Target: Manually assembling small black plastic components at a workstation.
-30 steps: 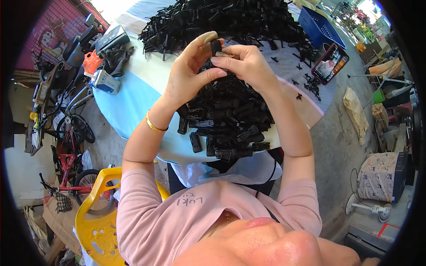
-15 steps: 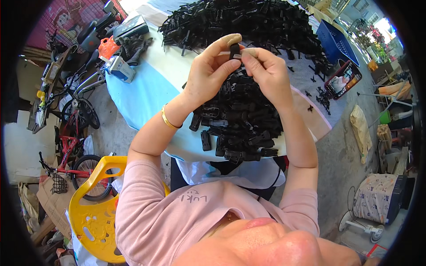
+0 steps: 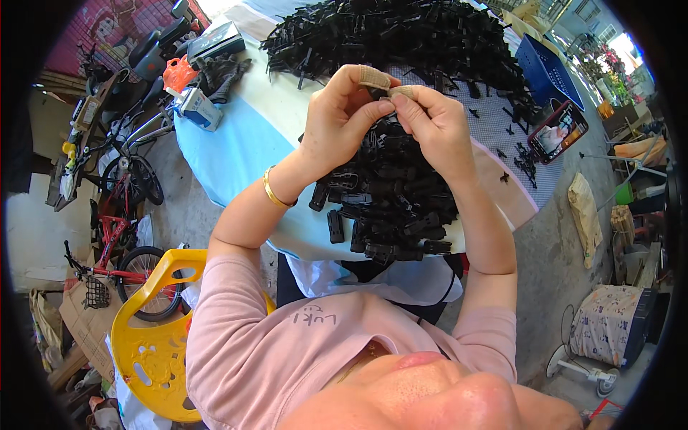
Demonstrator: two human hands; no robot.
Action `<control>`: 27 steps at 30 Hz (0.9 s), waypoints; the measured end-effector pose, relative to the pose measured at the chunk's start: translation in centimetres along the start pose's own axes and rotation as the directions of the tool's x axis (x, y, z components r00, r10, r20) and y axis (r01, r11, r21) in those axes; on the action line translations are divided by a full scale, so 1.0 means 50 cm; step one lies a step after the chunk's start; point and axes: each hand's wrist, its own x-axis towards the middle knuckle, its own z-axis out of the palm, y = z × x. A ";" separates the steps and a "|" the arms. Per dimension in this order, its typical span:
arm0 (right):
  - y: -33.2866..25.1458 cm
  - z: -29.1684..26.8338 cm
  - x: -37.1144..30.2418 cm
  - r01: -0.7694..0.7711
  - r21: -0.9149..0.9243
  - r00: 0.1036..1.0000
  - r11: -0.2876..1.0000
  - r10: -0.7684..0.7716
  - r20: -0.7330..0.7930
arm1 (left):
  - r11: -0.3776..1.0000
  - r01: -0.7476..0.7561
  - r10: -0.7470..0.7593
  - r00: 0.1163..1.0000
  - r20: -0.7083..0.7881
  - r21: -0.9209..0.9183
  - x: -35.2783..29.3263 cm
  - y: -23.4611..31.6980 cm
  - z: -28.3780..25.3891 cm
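Observation:
My left hand [image 3: 337, 122] is closed around a small black plastic piece [image 3: 377, 92], with tan tape [image 3: 374, 77] wrapped on its index finger. Tight against it, my right hand [image 3: 436, 132] is closed in a pinch, its index finger taped too. Fingers hide most of the piece, and whatever lies between the right fingertips is too small to make out. Under both hands a heap of black plastic clips [image 3: 390, 190] spreads toward the table's near edge. Beyond them rises a larger mound of black parts [image 3: 394, 36].
A blue plastic basket [image 3: 546, 75] and a propped phone [image 3: 557, 134] stand on the right of the cloth-covered table [image 3: 233, 154]. Loose small black bits [image 3: 527, 165] lie near the phone. At the left are a blue-white carton [image 3: 198, 109] and a yellow chair [image 3: 154, 358].
Both hands have drawn closer together, and the left index finger has curled down over the black piece, which shows less now. The view has shifted slightly.

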 end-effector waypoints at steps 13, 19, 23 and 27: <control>-0.013 -0.010 0.004 0.140 -0.225 0.987 0.964 -0.155 -0.049 | 0.867 -0.039 0.062 0.998 -0.030 0.496 -0.005 0.024 0.023; -0.014 -0.050 0.008 0.004 0.113 1.000 0.994 -0.005 0.006 | 0.997 0.025 -0.045 0.961 0.274 0.073 0.018 0.056 -0.023; -0.007 -0.061 0.014 0.023 0.252 0.987 0.967 -0.062 0.147 | 0.822 0.400 -0.181 0.858 0.480 -0.405 0.032 0.024 -0.057; 0.005 -0.055 0.012 0.003 0.254 0.979 0.967 -0.054 0.195 | 0.698 0.540 -0.284 0.812 0.510 -0.471 0.023 0.007 -0.035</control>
